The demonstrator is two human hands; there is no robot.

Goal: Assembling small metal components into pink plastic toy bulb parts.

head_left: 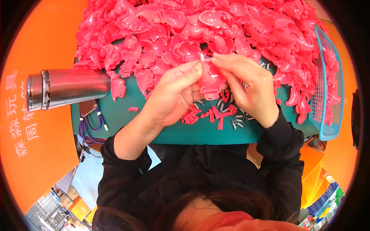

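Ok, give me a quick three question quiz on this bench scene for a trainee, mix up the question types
1. True or false: both hands hold one pink plastic shell between them.
2. What lies on its side at the left of the teal table? A) a steel flask B) a hammer C) a glue gun
3. What small loose parts lie under the right hand?

Key:
1. True; the left hand and the right hand both grip it.
2. A, the steel flask.
3. Small metal pins, beside small pink pieces.
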